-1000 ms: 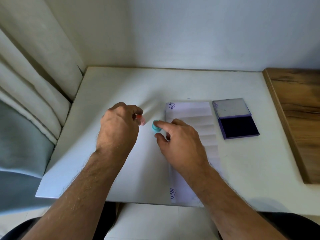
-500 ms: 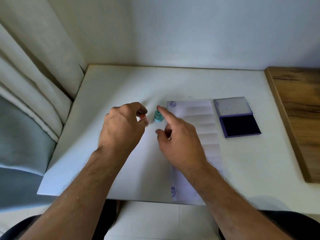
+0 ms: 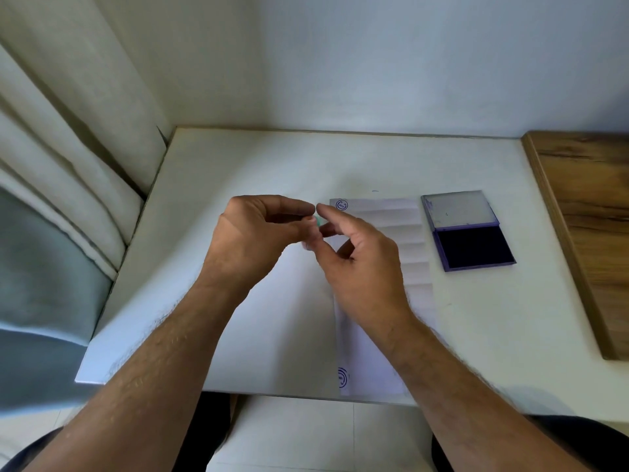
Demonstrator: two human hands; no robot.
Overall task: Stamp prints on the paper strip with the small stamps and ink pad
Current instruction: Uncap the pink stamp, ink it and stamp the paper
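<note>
A small teal stamp (image 3: 318, 221) shows as a sliver between the fingertips of both hands, above the table just left of the paper strip. My right hand (image 3: 360, 264) pinches it between index finger and thumb. My left hand (image 3: 258, 233) is curled, fingertips meeting the right hand's, with a bit of a small pink stamp (image 3: 310, 219) at its tips, mostly hidden. The white folded paper strip (image 3: 384, 212) runs from mid-table to the front edge. It bears one round blue print (image 3: 341, 205) at the far end and another blue print (image 3: 342, 377) at the near end.
The open ink pad (image 3: 474, 248) with its dark blue pad and raised lid (image 3: 457, 209) lies right of the strip on the white table (image 3: 238, 165). A wooden board (image 3: 585, 216) borders the table's right side. A curtain (image 3: 68, 131) and a grey-blue cushion (image 3: 41, 284) stand left.
Both hands have lifted and moved away from me, coming together. The teal stamp went from the table surface up between the fingertips.
</note>
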